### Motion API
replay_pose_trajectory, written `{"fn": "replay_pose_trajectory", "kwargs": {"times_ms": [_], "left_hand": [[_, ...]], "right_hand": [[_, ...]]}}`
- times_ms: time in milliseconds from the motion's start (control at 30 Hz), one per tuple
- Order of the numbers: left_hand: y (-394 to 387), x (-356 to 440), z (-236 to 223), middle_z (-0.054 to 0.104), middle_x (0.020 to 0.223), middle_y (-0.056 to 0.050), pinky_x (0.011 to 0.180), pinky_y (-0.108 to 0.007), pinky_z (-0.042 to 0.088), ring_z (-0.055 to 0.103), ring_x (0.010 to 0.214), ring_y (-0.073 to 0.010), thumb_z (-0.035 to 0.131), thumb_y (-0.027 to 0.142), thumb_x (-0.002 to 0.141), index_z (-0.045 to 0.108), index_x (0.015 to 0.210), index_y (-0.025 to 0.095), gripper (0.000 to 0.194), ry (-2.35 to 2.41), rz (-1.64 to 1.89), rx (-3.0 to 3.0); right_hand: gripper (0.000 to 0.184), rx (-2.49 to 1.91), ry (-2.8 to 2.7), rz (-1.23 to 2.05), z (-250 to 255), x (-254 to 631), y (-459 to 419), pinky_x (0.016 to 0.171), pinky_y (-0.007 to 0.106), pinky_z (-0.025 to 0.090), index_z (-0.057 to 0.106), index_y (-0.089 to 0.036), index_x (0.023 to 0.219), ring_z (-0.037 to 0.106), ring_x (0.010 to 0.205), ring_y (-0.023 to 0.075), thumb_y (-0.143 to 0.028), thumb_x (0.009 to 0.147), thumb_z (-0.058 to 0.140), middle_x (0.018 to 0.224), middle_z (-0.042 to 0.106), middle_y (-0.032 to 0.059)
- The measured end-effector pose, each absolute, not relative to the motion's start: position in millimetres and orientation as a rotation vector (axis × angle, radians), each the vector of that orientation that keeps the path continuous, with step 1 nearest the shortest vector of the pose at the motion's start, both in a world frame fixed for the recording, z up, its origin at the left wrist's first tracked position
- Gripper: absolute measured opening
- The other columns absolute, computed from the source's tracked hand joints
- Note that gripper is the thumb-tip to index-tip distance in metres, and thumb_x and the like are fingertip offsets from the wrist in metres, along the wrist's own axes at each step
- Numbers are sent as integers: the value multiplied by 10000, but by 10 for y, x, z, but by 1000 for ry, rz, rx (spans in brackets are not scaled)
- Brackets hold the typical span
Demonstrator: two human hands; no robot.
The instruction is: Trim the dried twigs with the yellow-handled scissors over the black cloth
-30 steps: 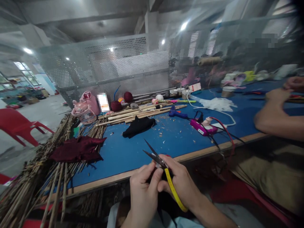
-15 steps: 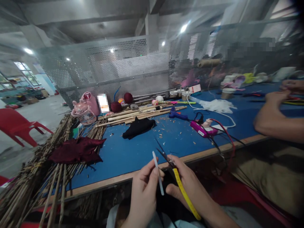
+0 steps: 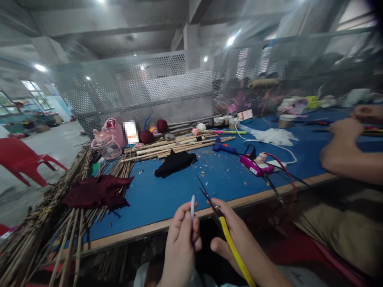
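1. While the left hand point(image 3: 181, 239) pinches a thin whitish stick point(image 3: 192, 207) nearly upright, the right hand point(image 3: 236, 231) holds scissors with a yellow handle and dark metal blades point(image 3: 232, 243).
2. Left grip: narrow, thumb against fingers, closed on the stick; its upper end pokes out above the fingertips, lower part hidden by the hand.
3. Right grip: holding the scissors, fingers near the pivot, thumb standing apart from the handle; exact finger placement on the handle partly hidden.
4. Scissor blades slightly apart, tips pointing up and leftward; stick and blades near each other, not touching.
5. Both hands at the wood-edged blue surface point(image 3: 149, 203), by its front edge; stick held up there, too.
6. Beyond the hands, on the surface: crumpled black cloth point(image 3: 176, 163), small wood-coloured scraps around it, dark blue glue gun point(image 3: 223, 146) to its right.
7. Farther right: magenta power strip point(image 3: 254, 165) with cords, crumpled white plastic sheet point(image 3: 275, 136) behind it.
8. Behind the black cloth: pale peeled wooden sticks point(image 3: 149, 149) lying in a row, round dark red yarn balls point(image 3: 146, 137) just past them.
9. Left side: dark red cloth point(image 3: 97, 191) on top of a bundle of thin brown twigs point(image 3: 30, 235).
10. Far right: co-worker's bare forearm point(image 3: 350, 159) resting on the surface.
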State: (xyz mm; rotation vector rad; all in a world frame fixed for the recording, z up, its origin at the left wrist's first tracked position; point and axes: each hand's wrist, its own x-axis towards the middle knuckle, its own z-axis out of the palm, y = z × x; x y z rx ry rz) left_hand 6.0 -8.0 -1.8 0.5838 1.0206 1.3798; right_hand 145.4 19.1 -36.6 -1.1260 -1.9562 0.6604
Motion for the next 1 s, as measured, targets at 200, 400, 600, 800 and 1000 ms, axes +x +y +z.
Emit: {"fn": "replay_pose_trajectory", "kwargs": {"times_ms": [200, 400, 600, 800, 1000], "left_hand": [[-75, 42, -16, 217, 487, 97, 354, -132, 113, 168, 382, -21, 584, 503, 694, 499, 1077, 201, 496, 1001, 1381, 525], [-72, 0, 1, 200, 502, 96, 328, -135, 50, 75, 388, -24, 503, 448, 780, 432, 834, 196, 267, 771, 1288, 463], [-75, 13, -70, 251, 495, 89, 326, -126, 78, 108, 383, -22, 452, 390, 819, 347, 732, 192, 240, 708, 1333, 429], [-93, 20, -64, 307, 526, 81, 338, -114, 97, 181, 394, -13, 526, 347, 782, 315, 714, 191, 271, 718, 1344, 437], [-97, 16, -101, 426, 616, 46, 353, -123, 225, 281, 417, -9, 523, 347, 793, 424, 765, 157, 216, 801, 1279, 614]], "right_hand": [[753, -1111, -1981, 630, -406, 1450, 162, 888, 381, 431, 309, -152, 1277, 496, 1090, 278, -626, 715, 470, 1201, 492, 175], [722, -1093, -2002, 470, -400, 1399, 147, 832, 334, 470, 339, -146, 1242, 522, 1062, 264, -605, 709, 500, 1180, 512, 164], [793, -1159, -2057, 464, -368, 1357, 127, 863, 378, 450, 353, -171, 1233, 515, 1060, 276, -567, 606, 636, 1161, 507, 156], [841, -1151, -2139, 327, -437, 1375, 92, 915, 421, 397, 275, -181, 1298, 427, 1151, 296, -506, 623, 654, 1215, 462, 158], [878, -1260, -2173, 326, -384, 1393, 101, 928, 438, 364, 253, -197, 1324, 386, 1176, 312, -504, 609, 659, 1244, 435, 147]]}}
